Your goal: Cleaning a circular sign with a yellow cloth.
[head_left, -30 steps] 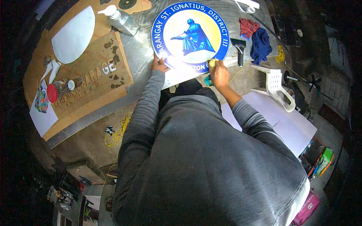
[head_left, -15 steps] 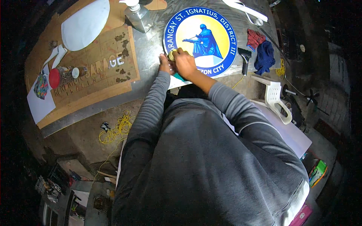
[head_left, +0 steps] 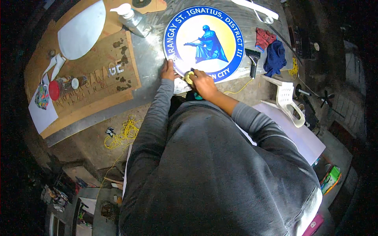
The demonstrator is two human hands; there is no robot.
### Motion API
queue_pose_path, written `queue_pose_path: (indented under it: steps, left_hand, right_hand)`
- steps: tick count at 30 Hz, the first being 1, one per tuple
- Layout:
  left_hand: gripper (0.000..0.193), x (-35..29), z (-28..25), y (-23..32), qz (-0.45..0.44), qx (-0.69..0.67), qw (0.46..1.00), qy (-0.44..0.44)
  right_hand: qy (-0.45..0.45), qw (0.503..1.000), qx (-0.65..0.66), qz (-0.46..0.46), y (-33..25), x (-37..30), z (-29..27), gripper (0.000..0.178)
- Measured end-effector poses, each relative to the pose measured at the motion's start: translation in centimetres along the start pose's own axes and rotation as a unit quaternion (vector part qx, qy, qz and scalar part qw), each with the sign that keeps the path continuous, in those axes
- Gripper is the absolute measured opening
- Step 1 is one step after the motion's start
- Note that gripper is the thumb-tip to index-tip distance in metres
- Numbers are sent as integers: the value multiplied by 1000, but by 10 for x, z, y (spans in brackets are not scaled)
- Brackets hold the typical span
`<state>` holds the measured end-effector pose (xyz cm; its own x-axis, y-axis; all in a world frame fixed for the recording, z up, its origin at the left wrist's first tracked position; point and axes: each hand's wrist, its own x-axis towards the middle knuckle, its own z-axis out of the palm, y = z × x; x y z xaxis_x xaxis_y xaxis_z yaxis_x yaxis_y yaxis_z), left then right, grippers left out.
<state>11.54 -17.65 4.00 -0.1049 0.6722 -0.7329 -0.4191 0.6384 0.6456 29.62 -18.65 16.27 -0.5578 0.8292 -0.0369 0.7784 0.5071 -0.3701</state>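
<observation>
A round sign (head_left: 233, 47) with a blue rim and a blue seated figure on a yellow-white middle lies on the metal-topped table. At its lower-left rim, my left hand (head_left: 168, 71) is closed on the edge. My right hand (head_left: 205, 85) grips a small round yellowish object (head_left: 189, 77) against the sign's lower edge; its kind is unclear. Something teal shows just below that hand, partly hidden.
A brown stencil board (head_left: 114, 86) and a pump bottle (head_left: 136, 24) are to the left, with a lidded jar (head_left: 55, 90). Right of the sign lie a black squeegee (head_left: 253, 63), a red cloth (head_left: 264, 38) and a dark blue cloth (head_left: 275, 59). A white plastic chair (head_left: 289, 102) stands beyond.
My right hand has moved right and down along the sign's lower edge with the yellowish object. My left hand has shifted slightly left, and the hands are farther apart.
</observation>
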Motion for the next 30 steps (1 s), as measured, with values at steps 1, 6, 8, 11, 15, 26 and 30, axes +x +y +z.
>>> queue_pose_path:
  steps: [1, 6, 8, 11, 15, 26, 30]
  left_hand:
    - [69, 0, 1, -2, 58, 54, 997, -10]
    - [68, -5, -3, -3, 104, 68, 992, -21]
    - [68, -14, 5, 7, 106, 82, 991, -30]
    - [70, -13, -2, 6, 125, 107, 986, -34]
    - [68, -10, -6, 4, 124, 94, 987, -42]
    - [75, -18, -4, 6, 134, 150, 979, -21]
    - [70, -22, 5, 5, 132, 141, 981, 7]
  right_hand:
    - [0, 1000, 0, 6, 8, -13, -6, 21]
    - [-53, 993, 2, 103, 56, -61, -31, 25]
    - [-60, 985, -26, 160, 83, -75, -38, 26]
    - [-20, 973, -22, 230, 116, -75, -49, 28]
    - [26, 949, -27, 314, 165, -50, -56, 28]
    - [110, 940, -83, 312, 253, 87, -68, 36]
    - [100, 950, -93, 281, 253, 149, -64, 37]
